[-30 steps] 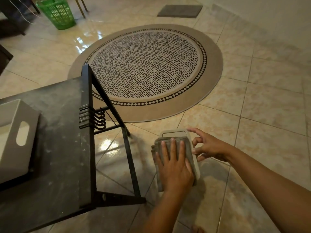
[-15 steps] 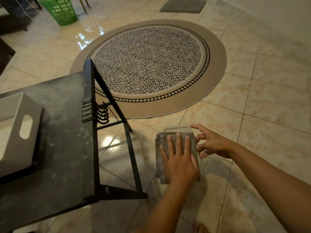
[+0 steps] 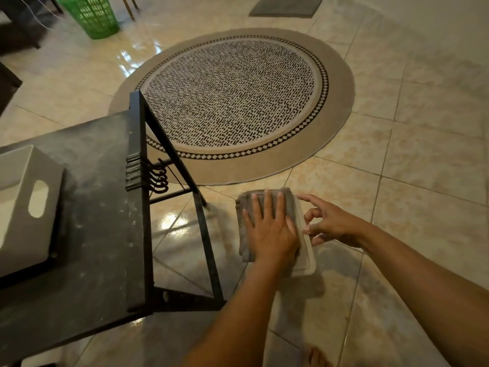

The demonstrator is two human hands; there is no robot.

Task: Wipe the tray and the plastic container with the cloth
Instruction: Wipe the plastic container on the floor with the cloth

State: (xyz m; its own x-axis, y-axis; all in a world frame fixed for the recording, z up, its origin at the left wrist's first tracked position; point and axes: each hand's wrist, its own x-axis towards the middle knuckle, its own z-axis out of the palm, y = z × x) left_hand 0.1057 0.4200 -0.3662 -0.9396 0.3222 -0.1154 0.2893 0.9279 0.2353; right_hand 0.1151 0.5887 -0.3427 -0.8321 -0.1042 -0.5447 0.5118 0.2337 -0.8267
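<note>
Glossy beige tiled floor (image 3: 423,160), with bright patches of light reflected off it near the top left and under the bench. A big round rug (image 3: 232,102) is laid out in the middle, tan border, black-and-white dash pattern inside a checkered ring. A dark, dusty bench (image 3: 87,207) with a black metal frame and curly ironwork is seen at the left, its corner overlapping the rug's edge. A green plastic basket (image 3: 90,15) is parked at the top left, a small grey mat (image 3: 285,6) at the top, next to a plain pale wall (image 3: 436,25).
</note>
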